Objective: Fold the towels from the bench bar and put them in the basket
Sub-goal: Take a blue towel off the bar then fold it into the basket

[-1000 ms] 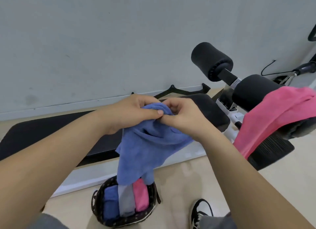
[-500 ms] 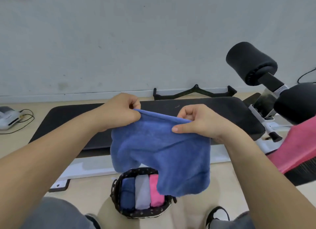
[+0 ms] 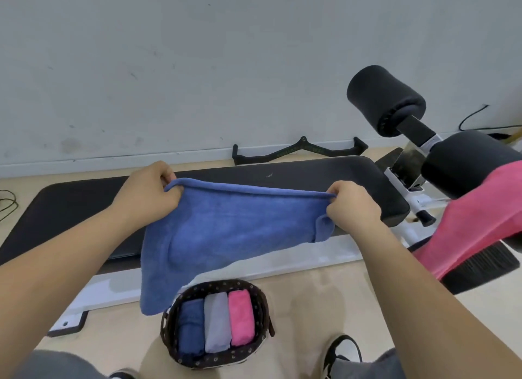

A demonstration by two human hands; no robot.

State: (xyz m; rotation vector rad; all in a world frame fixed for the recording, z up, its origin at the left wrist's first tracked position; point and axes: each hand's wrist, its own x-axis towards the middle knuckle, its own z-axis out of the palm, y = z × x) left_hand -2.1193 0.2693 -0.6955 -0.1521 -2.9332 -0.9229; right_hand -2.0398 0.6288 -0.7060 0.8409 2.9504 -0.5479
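Basket (image 3: 263, 303) and bench (image 3: 310, 175) on beige floor (image 3: 324, 294)

**Soft pile, matt padding, painted frame**

The blue towel (image 3: 226, 231) is plush cloth with a short, fuzzy pile and a rolled hem along its top edge. The pink towel (image 3: 480, 223) has the same matt, napped look. The basket (image 3: 217, 360) is a dark weave dotted with small pale rings, and the three folded cloths (image 3: 217, 322) in it are equally fuzzy. The bench pad (image 3: 310, 175) is black, smooth and matt, seemingly a vinyl cover. The frame (image 3: 113, 288) looks like white painted metal with a faint sheen. The rollers (image 3: 381, 96) are matt black foam. The floor (image 3: 310, 308) is pale and smooth; the wall (image 3: 197, 67) is matt and scuffed.
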